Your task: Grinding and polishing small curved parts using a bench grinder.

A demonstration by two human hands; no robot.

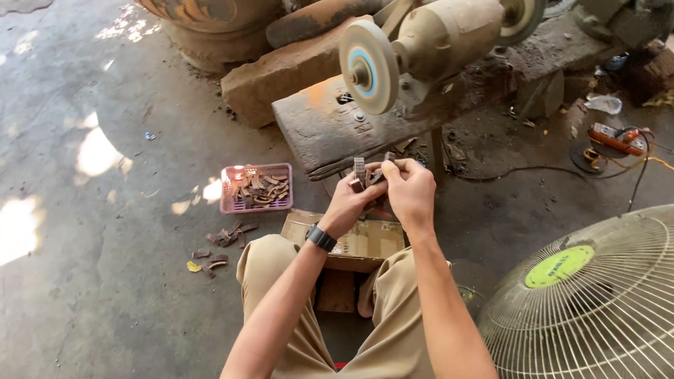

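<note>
A pink basket (256,188) on the floor held a heap of small brown curved pieces, and a few more pieces (223,238) lay scattered beside it, so most of the work seemed undone. The left hand (349,203) was closed around a small stack of brown pieces (360,173), raised just below the grinder wheel (368,67) but not touching it. The right hand (409,191) pinched the same stack from the other side, wrists close together above a cardboard box (365,242) between the knees.
</note>
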